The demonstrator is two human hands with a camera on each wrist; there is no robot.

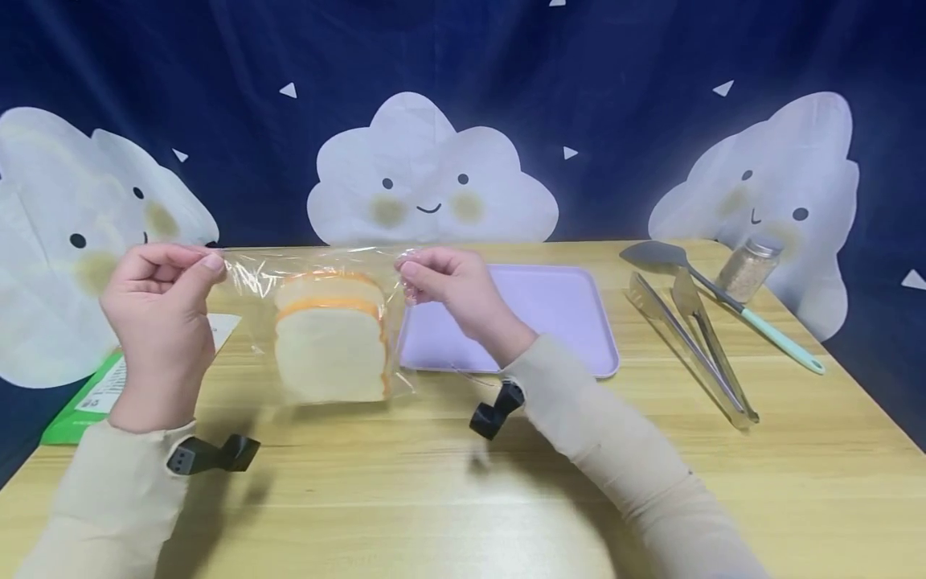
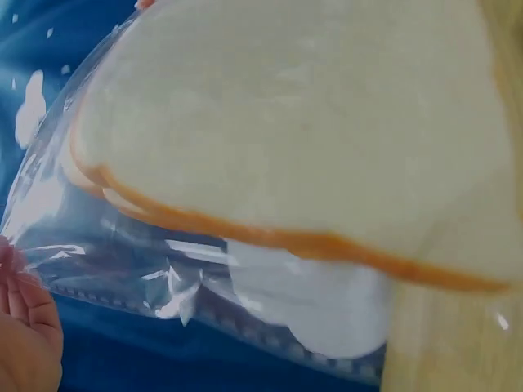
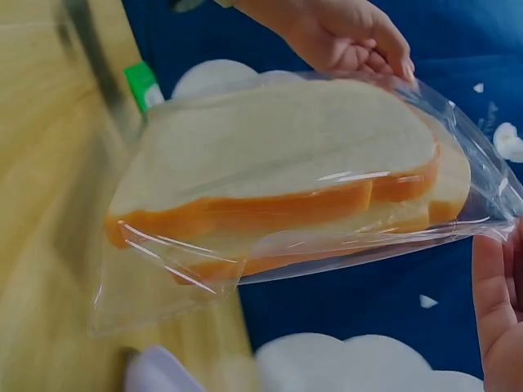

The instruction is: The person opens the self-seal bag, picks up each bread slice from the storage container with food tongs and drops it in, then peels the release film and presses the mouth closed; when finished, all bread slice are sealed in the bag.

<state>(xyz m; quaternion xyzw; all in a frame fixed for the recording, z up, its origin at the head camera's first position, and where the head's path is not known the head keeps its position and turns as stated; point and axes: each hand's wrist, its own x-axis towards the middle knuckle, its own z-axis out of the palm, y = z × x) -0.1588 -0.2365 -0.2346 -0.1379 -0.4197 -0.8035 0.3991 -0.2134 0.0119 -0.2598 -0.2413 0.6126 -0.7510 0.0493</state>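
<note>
Between both hands hangs a clear plastic bag (image 1: pixel 249 277) with two bread slices (image 1: pixel 329 354) inside, white-faced with orange-brown crusts. My left hand (image 1: pixel 162 322) pinches the bag's upper left corner between thumb and fingers. At the upper right corner, my right hand (image 1: pixel 456 289) pinches the film the same way. The left wrist view has the front bread slice (image 2: pixel 286 122) filling most of the picture, with the film loose below it. In the right wrist view the slices (image 3: pixel 286 147) lie one behind the other, and the other hand (image 3: pixel 351 41) grips the far corner.
A lilac tray (image 1: pixel 557 322) lies behind the right hand. Farther right are metal tongs (image 1: pixel 694 354), a spatula (image 1: pixel 760 322) with a mint handle and a glass jar (image 1: pixel 748 269) with a metal lid. Beside the left wrist lies a green-and-white packet (image 1: pixel 87 402).
</note>
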